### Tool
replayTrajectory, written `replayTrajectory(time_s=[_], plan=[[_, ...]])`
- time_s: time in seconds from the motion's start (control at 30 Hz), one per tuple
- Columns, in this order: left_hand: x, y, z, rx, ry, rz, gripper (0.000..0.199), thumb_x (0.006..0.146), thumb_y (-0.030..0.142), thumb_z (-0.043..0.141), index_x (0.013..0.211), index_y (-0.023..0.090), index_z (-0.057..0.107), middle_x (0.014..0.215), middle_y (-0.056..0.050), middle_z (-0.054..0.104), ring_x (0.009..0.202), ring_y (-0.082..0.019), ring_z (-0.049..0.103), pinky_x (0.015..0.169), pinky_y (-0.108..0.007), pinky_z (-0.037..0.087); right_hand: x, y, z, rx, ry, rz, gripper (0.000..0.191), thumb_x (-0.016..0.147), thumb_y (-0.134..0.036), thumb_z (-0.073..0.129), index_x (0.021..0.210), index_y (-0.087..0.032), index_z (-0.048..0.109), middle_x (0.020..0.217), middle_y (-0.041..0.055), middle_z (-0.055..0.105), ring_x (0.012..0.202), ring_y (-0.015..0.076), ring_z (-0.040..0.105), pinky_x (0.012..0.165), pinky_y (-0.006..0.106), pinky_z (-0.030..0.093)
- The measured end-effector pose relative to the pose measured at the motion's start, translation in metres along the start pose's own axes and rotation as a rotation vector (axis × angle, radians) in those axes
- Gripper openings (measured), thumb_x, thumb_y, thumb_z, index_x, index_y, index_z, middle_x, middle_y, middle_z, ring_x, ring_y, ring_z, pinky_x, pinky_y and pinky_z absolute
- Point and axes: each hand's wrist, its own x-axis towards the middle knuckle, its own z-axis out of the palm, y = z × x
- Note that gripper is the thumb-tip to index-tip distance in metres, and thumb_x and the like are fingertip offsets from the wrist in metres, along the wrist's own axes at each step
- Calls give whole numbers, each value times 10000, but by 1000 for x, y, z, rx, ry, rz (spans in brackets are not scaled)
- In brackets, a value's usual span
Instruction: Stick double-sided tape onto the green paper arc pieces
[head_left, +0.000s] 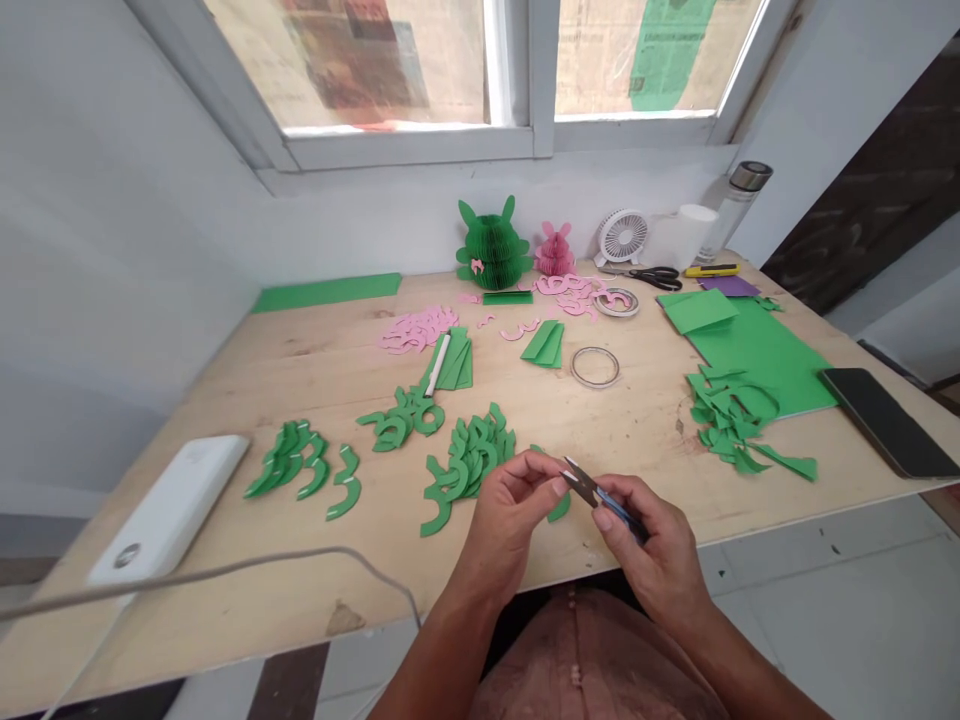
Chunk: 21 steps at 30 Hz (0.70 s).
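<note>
Near the table's front edge, my right hand is wrapped round small dark snips whose blades point up and left, slightly apart. My left hand is pinched at the blade tips; whatever lies between its thumb and finger is too small to make out. Behind the blades a curved green paper piece lies partly hidden. Just left of my left hand rests a heap of wavy green paper pieces. Further left are more green pieces and a row with white strips on them.
A white power bank and a grey cable are at the left. Green scraps, green sheets and a black phone lie right. Behind stand honeycomb paper figures, a small fan and black scissors.
</note>
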Motion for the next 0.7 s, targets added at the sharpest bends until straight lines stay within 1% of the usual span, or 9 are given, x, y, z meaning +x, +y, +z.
replayTrajectory(time_s=[0.13,0.3,0.53,0.7], plan=[[-1,1,1,-18,-5,2,98,677,233,723,710,168,658,739,-24,645,749,-143,558,759,-270,416,-1,0,0,-27,-6,-21,234,868,-389,520,968,-198,611,764,10,640,652,139,562,574,223,442],[-1,0,0,-14,1,6,122,657,241,739,705,163,658,718,-28,635,729,-146,547,744,-280,419,-1,-1,1,-14,-7,-26,225,872,-377,521,976,-199,611,781,5,641,667,131,559,588,218,436],[0,-2,-1,-14,-9,11,123,661,237,739,708,161,654,702,-17,617,708,-132,526,711,-261,400,-1,1,2,-11,-6,-62,210,880,-360,512,981,-206,611,775,-4,649,655,122,560,583,211,430],[1,-3,-2,-10,-12,8,115,667,235,735,702,163,652,694,-11,607,699,-128,519,696,-253,393,-1,0,1,-20,-12,-71,198,885,-351,503,970,-208,612,787,-4,663,679,128,579,601,215,438]])
